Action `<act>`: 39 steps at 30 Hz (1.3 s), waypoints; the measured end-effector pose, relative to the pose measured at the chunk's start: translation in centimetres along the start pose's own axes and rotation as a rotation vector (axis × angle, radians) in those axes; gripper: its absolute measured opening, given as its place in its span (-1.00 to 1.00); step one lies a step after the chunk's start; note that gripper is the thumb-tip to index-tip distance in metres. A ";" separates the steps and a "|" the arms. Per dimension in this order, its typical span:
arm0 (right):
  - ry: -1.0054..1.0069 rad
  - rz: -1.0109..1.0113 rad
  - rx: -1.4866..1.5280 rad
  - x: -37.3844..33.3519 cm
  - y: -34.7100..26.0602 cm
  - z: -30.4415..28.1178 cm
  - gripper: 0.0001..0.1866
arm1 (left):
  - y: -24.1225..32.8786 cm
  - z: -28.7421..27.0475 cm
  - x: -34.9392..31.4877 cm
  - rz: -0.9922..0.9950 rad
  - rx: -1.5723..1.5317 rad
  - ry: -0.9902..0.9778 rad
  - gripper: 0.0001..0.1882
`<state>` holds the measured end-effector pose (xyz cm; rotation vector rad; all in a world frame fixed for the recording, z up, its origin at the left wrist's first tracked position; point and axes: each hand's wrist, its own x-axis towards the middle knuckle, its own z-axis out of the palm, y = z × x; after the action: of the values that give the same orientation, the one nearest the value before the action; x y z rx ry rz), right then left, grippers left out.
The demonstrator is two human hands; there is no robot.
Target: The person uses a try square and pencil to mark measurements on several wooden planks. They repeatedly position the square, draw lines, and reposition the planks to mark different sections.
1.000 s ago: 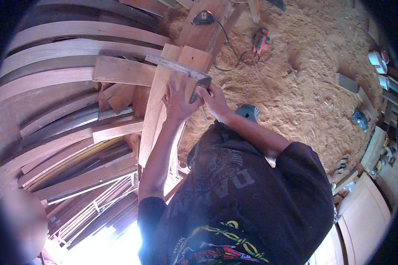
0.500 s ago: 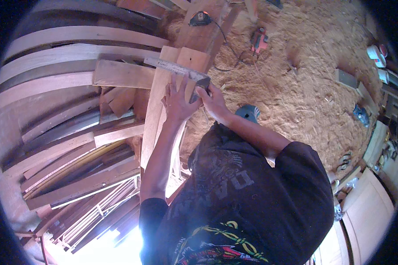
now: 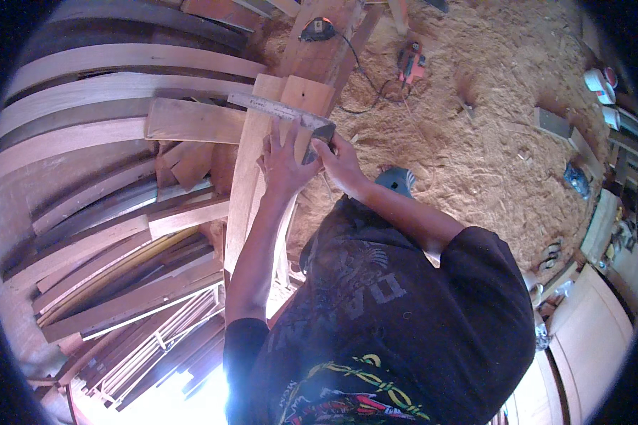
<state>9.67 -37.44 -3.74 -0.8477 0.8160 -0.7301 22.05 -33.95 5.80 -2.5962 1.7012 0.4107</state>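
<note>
A try square (image 3: 276, 110) lies across a pale wooden board (image 3: 247, 184), its flat marked blade pointing left and its dark stock at the board's right edge. My left hand (image 3: 285, 159) rests on the board with fingers spread, their tips against the blade's near edge. The thumb reaches toward the stock. At the right edge, my right hand (image 3: 340, 164) is closed, thumb and fingers pinched round the stock's end. Part of the stock is hidden by my hands. Beside the blade, a shorter board (image 3: 195, 122) juts out to the left.
Stacked planks (image 3: 113, 88) fill the left side. Beyond the board lies a black tool (image 3: 317, 29) with a cord on a reddish beam. A red power tool (image 3: 410, 64) sits on the sawdust-covered floor (image 3: 475, 163). A blue-grey cap-like object (image 3: 395, 181) is near my right forearm. White containers (image 3: 600, 86) stand far right.
The whole view has shifted very slightly. Both hands and the try square hold the same place on the board.
</note>
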 end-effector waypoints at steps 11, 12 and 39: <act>0.013 -0.041 -0.006 -0.2 -0.2 0.0 -0.69 | 0.3 -0.1 0.0 -0.023 -0.004 0.008 0.12; 0.014 -0.054 -0.012 -0.2 -0.2 0.0 -0.69 | 0.3 0.0 0.0 -0.023 -0.004 0.007 0.12; 0.053 -0.243 -0.155 2.1 -11.4 -8.6 -0.59 | 0.5 0.3 0.1 -0.084 -0.010 -0.007 0.19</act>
<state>0.93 -47.46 1.84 -1.0831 0.8329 -0.9146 21.59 -34.15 5.56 -2.6577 1.5854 0.4264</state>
